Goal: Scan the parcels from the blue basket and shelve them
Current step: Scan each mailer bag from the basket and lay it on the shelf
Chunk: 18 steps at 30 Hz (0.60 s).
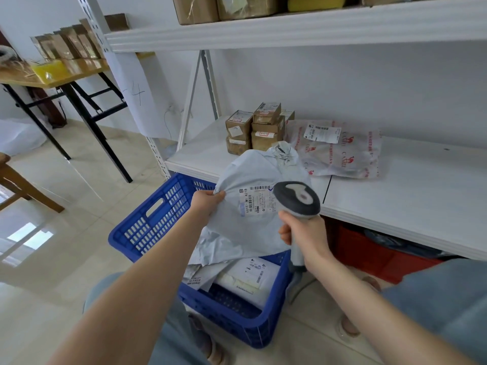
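Observation:
My left hand (207,201) grips the left edge of a pale grey soft parcel bag (247,227), held up above the blue basket (150,227). The bag's white shipping label (257,200) faces me. My right hand (303,233) is closed around the handle of a grey barcode scanner (296,197), whose head sits right beside the label. More white bagged parcels (247,275) lie inside the basket on the floor. The white shelf (395,196) stands just behind the basket.
On the shelf stand several small cardboard boxes (254,127) and a clear red-printed bag parcel (340,151). A red crate (369,254) sits under the shelf. Boxes fill the upper shelf (290,25). A wooden table (52,75) stands at the left on tiled floor.

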Motion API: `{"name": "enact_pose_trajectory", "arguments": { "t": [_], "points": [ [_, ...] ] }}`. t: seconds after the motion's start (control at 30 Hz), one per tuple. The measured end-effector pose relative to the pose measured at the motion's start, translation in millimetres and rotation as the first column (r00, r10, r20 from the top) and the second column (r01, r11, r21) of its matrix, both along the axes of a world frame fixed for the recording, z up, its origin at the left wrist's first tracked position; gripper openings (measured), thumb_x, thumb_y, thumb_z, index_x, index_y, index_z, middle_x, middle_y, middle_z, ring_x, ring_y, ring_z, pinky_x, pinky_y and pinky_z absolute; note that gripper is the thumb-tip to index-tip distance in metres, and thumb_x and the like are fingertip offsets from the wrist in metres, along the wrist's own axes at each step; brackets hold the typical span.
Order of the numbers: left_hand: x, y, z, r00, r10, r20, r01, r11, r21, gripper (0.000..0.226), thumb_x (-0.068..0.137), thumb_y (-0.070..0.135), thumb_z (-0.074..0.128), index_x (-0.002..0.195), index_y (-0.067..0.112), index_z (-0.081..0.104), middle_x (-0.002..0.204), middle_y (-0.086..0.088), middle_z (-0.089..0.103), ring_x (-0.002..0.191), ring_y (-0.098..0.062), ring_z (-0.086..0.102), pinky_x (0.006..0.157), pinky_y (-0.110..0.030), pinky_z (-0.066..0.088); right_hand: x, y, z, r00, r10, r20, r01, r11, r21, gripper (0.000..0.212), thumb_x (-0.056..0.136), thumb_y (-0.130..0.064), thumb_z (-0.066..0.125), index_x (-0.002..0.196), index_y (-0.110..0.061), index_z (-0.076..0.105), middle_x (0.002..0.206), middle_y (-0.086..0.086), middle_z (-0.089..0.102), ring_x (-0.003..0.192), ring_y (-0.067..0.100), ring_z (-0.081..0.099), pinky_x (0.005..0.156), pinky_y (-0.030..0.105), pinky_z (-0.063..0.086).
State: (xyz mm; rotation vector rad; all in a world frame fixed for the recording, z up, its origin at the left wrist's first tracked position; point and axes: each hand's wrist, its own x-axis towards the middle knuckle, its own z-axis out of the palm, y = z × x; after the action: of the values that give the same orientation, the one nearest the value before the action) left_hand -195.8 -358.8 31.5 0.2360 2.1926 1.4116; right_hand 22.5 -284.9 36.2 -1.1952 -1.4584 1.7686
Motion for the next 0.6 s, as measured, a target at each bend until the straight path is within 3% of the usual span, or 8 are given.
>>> {"name": "enact_pose_trajectory", "arguments": {
  "t": [0.2,0.37,0.53,0.6],
  "points": [
    [10.2,1.2,-3.4,0.996,-0.002,0.085,-0.003,0.998,0.061,0.020,0.089,0.019,0.068,0.074,0.007,0.062,0.071,-0.004,0.061,0.060,-0.017,0.057,0.044,-0.021,0.048,13.9,-33.4,-6.3,0.997,0.071,0.040,-0.069,0.997,-0.034,0.019,0.081,-0.011,0.068,0.065,-0.002,0.066,0.051,0.005,0.064,0.044,0.013,0.057,0.053,0.027,0.049],
    [13.0,1.7,-6.4,0.996,-0.009,0.085,0.004,0.998,0.055,0.019,0.089,0.020,0.068,0.074,0.009,0.063,0.074,-0.005,0.062,0.062,-0.017,0.057,0.053,-0.025,0.045,20.0,-37.9,-4.5,0.995,0.082,0.065,-0.082,0.997,0.001,0.019,0.081,-0.010,0.066,0.066,0.001,0.067,0.051,0.003,0.064,0.045,0.010,0.058,0.053,0.022,0.051],
    [16.7,3.4,-6.1,0.996,-0.012,0.083,0.008,0.999,0.054,0.014,0.090,0.019,0.067,0.087,0.006,0.064,0.074,-0.004,0.061,0.061,-0.016,0.056,0.051,-0.025,0.044,21.7,-34.7,-7.5,0.989,0.095,0.114,-0.099,0.995,0.025,0.021,0.079,-0.011,0.065,0.059,-0.004,0.066,0.051,0.002,0.064,0.045,0.009,0.059,0.062,0.030,0.054],
    [17.5,4.3,-5.9,0.996,-0.017,0.083,0.012,0.999,0.051,0.015,0.090,0.019,0.067,0.083,0.006,0.064,0.073,-0.004,0.061,0.061,-0.017,0.057,0.051,-0.025,0.044,22.3,-33.7,-8.1,0.987,0.097,0.129,-0.103,0.994,0.037,0.022,0.079,-0.011,0.064,0.059,-0.003,0.066,0.050,0.001,0.064,0.045,0.009,0.058,0.064,0.032,0.055]
  ]
}}
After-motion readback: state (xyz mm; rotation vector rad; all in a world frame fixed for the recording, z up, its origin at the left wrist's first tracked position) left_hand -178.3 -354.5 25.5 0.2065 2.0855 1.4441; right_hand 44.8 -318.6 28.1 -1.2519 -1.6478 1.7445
